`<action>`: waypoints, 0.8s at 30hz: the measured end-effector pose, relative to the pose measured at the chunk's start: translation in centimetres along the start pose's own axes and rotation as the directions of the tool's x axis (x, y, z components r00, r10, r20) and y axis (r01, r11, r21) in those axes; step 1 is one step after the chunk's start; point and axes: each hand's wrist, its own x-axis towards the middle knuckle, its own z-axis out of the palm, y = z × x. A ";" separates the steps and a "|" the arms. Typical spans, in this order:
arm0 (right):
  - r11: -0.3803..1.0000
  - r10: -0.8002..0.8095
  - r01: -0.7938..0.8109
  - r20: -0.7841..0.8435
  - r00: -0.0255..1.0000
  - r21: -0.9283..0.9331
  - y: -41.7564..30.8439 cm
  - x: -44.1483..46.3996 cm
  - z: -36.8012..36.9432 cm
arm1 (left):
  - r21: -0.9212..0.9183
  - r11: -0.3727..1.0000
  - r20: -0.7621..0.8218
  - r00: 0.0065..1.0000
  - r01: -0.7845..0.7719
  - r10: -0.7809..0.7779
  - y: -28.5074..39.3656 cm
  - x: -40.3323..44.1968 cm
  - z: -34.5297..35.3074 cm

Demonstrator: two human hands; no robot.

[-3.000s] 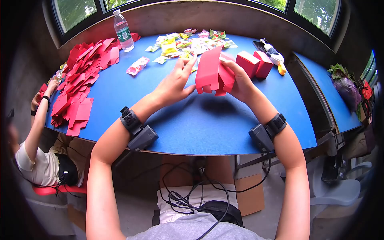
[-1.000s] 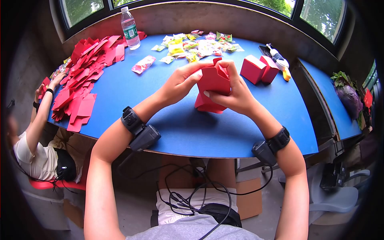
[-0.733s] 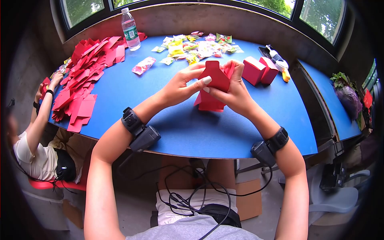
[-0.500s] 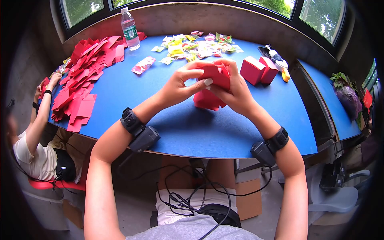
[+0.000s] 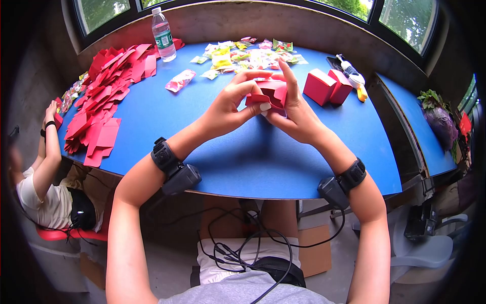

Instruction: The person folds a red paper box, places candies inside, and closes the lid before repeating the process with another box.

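Left hand (image 5: 229, 105), right hand (image 5: 297, 114) gripping red box (image 5: 276, 93) between them. Likely light, stiffish card, easily creased; best held by side walls.

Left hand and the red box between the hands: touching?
Touching. The head view shows the left hand gripping the red box, its thumb against a flap on the near side, no gap visible.

Looks like some kinda small workshop tbh: bare walls (image 5: 304, 25), big blue desk (image 5: 212, 164), heap of red card (image 5: 104, 96), co-worker (image 5: 50, 197) alongside.
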 end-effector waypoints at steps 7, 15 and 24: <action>0.936 0.145 -0.182 0.142 0.979 0.302 -1.1 0.4 -0.6 | -0.078 0.995 -0.029 0.998 0.058 -0.060 0.5 0.1 -0.1; 0.961 0.103 -0.130 0.118 0.988 0.245 0.1 0.7 -0.1 | -0.050 0.995 0.020 0.996 0.089 -0.088 0.4 -0.1 -0.4; 0.841 0.178 -0.264 0.219 0.959 0.473 0.2 0.6 -0.5 | -0.133 0.980 0.077 0.987 0.148 -0.139 0.6 -0.2 -0.7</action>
